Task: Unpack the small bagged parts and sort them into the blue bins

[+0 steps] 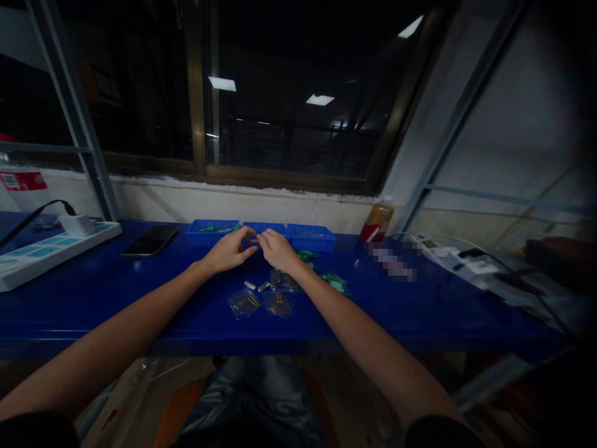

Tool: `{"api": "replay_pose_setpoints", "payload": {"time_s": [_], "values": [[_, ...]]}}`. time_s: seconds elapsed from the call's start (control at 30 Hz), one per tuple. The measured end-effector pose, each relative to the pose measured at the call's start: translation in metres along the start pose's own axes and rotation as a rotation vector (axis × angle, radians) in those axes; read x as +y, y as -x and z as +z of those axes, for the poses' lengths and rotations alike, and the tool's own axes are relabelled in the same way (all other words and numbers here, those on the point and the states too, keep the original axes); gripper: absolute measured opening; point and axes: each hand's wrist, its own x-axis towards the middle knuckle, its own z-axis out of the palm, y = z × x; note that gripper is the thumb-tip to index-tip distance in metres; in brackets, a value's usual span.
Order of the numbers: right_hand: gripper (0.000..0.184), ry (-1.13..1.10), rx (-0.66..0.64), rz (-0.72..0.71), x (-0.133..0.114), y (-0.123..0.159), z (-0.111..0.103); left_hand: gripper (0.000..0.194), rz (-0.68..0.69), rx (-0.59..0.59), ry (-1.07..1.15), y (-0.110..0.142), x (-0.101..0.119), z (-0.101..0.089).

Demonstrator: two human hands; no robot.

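My left hand [232, 250] and my right hand [278, 250] meet over the table, just in front of the blue bins. The left thumb and forefinger curve toward the right fingertips, which are pinched together. A small item seems to sit between them, too dim and small to name. Below the hands lie two short metal cylinders [257, 285]. Closer to me are clear plastic bags with brass-coloured pins, one on the left [245, 303] and one on the right [278, 303]. Green packets [336, 284] lie beside my right forearm.
Behind my hands stand a left blue bin [198, 239], a middle bin and a right bin [311, 241]. A phone [150, 241] and a white power strip [60, 250] lie left. A drink bottle [377, 223] and another power strip [459, 264] are right.
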Motion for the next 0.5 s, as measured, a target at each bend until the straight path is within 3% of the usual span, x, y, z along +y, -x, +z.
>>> {"api": "replay_pose_setpoints", "payload": {"time_s": [0.17,0.33,0.5], "values": [[0.031,-0.045,0.01,-0.014,-0.0021,0.0006,-0.0028,0.017,0.063,0.072,-0.092,-0.0024,-0.0018,0.0007],[0.023,-0.174,0.066,-0.008,-0.0049,0.0046,-0.0063,0.024,0.013,0.1,-0.152,-0.0049,-0.0046,0.0002],[0.013,-0.179,0.064,-0.082,-0.0044,0.0057,-0.008,0.034,0.008,0.041,-0.192,-0.0055,-0.0039,0.0003]]}}
